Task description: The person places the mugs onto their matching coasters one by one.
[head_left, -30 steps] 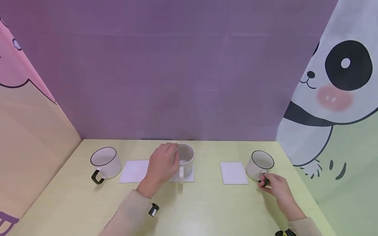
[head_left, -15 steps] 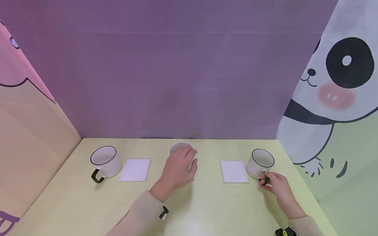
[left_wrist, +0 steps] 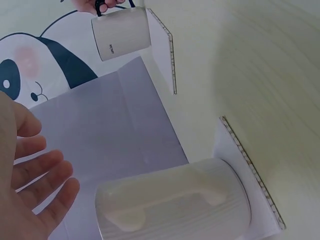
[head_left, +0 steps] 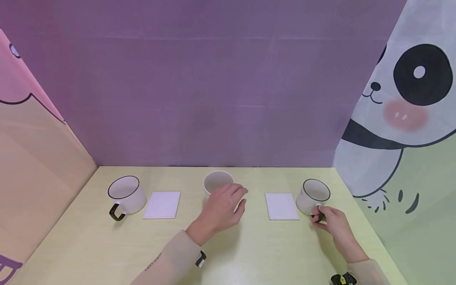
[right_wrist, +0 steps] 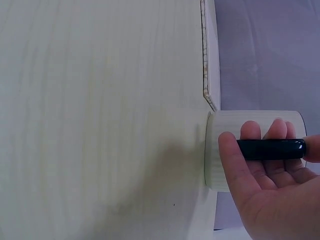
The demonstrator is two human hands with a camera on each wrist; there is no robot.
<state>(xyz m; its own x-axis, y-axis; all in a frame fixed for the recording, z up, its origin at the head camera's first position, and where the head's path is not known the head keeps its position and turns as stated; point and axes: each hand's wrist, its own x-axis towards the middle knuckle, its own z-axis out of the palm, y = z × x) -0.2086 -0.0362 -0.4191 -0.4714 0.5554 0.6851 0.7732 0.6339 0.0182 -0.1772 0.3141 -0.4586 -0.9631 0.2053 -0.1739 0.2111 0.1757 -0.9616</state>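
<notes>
My left hand (head_left: pixel 221 209) hovers before the middle mug (head_left: pixel 216 180), fingers loosely extended and holding nothing. In the left wrist view those fingers are apart from this white mug (left_wrist: pixel 165 205), whose white handle faces the camera; it stands on a white square coaster (left_wrist: pixel 226 145). From the head, the hand hides the mug's lower part and handle. My right hand (head_left: pixel 337 229) grips the black handle (right_wrist: pixel 272 149) of a white, dark-rimmed mug (head_left: pixel 307 204). That mug stands upright on the table, just right of another white square coaster (head_left: pixel 282 206).
A third white mug (head_left: pixel 132 201) with dark rim and black handle stands at the left, beside a white coaster (head_left: pixel 162 205). The pale wooden table (head_left: pixel 256 253) ends at a purple backdrop (head_left: pixel 213 99). A panda-printed sheet (head_left: pixel 377 170) borders the right side.
My left hand has left the middle mug's left side and moved right, across its front and clear of it. My right hand keeps its grip on the right mug's handle.
</notes>
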